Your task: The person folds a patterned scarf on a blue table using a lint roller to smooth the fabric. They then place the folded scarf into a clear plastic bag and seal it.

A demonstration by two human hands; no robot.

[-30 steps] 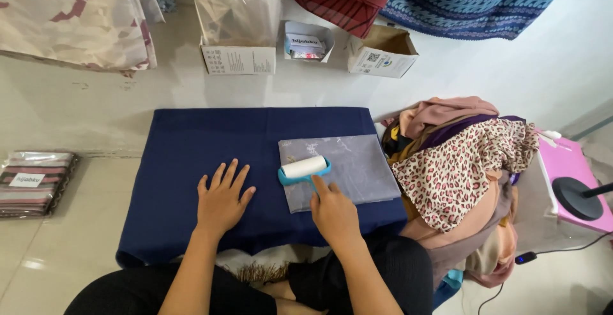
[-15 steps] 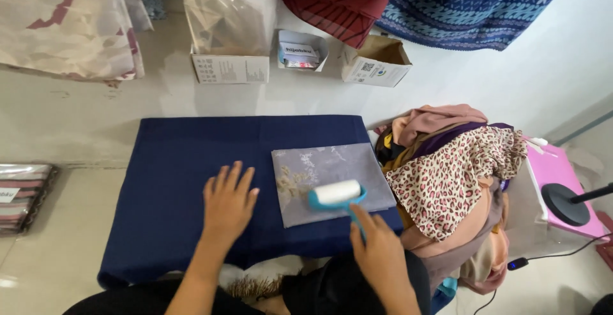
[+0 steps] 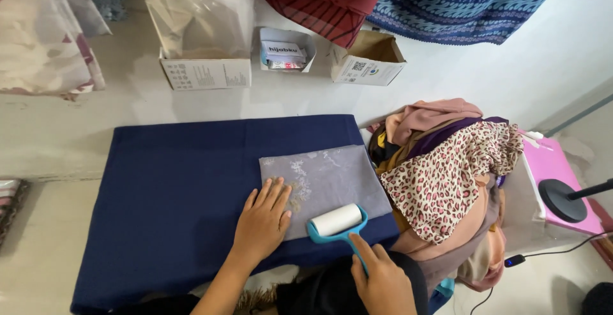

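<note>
Head view: since half a second ago the left hand (image 3: 260, 220) has slid right onto the grey cloth (image 3: 325, 184), lying flat, fingers spread. The right hand (image 3: 383, 281), lower centre, has its grip closed on the handle of the lint roller (image 3: 336, 220). Its white drum lies on the cloth's lower edge, long axis left-right, rising slightly rightward, over the navy cloth (image 3: 172, 194).

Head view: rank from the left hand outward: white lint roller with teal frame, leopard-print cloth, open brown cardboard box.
From the left hand:
1. White lint roller with teal frame, just to its right on the grey cloth.
2. Leopard-print cloth, on the pile further right.
3. Open brown cardboard box, far side by the wall.
</note>
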